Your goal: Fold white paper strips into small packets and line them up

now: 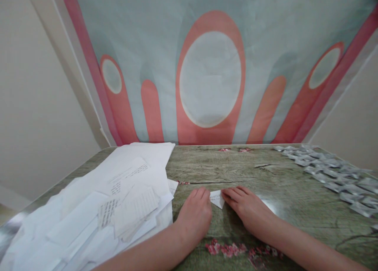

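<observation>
A small folded piece of white printed paper (217, 199) lies low over the tabletop, between my two hands. My left hand (197, 210) is closed, its fingers curled against the paper's left end. On the other side my right hand (245, 203) has its fingers pressed together over the right end. Only the middle of the paper shows, with faint lines of print and a point toward me; my fingers hide both ends.
A large, loose pile of white paper sheets (141, 154), some printed, covers the table's left side. Rows of grey folded pieces (330, 166) lie along the right. The wood-patterned table (236, 168) meets a wall hanging (211, 78) with red shapes at the back.
</observation>
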{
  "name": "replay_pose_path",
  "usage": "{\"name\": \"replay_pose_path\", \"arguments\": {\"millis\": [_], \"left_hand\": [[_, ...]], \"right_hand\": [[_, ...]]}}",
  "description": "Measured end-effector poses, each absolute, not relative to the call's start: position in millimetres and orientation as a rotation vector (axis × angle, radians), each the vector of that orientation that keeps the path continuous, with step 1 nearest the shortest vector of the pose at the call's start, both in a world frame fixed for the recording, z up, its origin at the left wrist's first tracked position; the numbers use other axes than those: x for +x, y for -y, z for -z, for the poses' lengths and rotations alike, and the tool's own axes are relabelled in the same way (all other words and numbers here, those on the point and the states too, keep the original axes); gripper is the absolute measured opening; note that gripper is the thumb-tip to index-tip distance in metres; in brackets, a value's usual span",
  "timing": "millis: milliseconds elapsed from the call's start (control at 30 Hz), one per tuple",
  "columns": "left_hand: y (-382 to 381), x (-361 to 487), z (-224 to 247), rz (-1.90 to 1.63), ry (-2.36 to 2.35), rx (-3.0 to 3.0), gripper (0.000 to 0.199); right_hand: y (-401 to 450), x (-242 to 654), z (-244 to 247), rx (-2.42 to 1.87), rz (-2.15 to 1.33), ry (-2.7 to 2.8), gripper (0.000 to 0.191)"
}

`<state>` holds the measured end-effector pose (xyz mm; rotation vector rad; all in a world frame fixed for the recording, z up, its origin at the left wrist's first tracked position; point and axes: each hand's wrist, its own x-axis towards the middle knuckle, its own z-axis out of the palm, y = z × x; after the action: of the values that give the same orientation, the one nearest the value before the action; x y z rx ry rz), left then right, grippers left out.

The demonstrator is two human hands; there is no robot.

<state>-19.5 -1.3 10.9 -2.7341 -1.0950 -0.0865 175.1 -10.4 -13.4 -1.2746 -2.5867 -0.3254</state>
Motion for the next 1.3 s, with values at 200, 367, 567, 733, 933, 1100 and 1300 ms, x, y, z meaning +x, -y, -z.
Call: {"name": "replay_pose_path", "arguments": {"millis": [200,367,567,733,933,1100,1300], "left_hand": [[3,-18,-11,0.073,1.110,-2.735,0.016],[1,-22,-16,0.103,1.137,-2.761,0.018],[-6,-31,-19,0.210,1.194,-2.851,0.013],[-13,-32,-12,0.321,1.254,-2.844,0.014],[-18,-32,-9,0.369,1.223,-2.865,0.012],[-16,-31,-9,0.315,1.044,-2.884,0.017],[-9,-27,-12,0.202,0.957,-2.841,0.019]], "right_hand": [[11,176,15,-1.325,0.289,2.591,0.038],[10,181,18,-1.303,0.170,2.559,0.047],[8,184,25,-1.270,0.074,2.450,0.052],[8,183,25,-1.276,-0.020,2.371,0.035],[3,189,31,-1.284,-0.131,2.276,0.029],[4,190,33,-1.274,-0.167,2.280,0.033],[0,192,30,-1.330,-0.301,2.128,0.032]]}}
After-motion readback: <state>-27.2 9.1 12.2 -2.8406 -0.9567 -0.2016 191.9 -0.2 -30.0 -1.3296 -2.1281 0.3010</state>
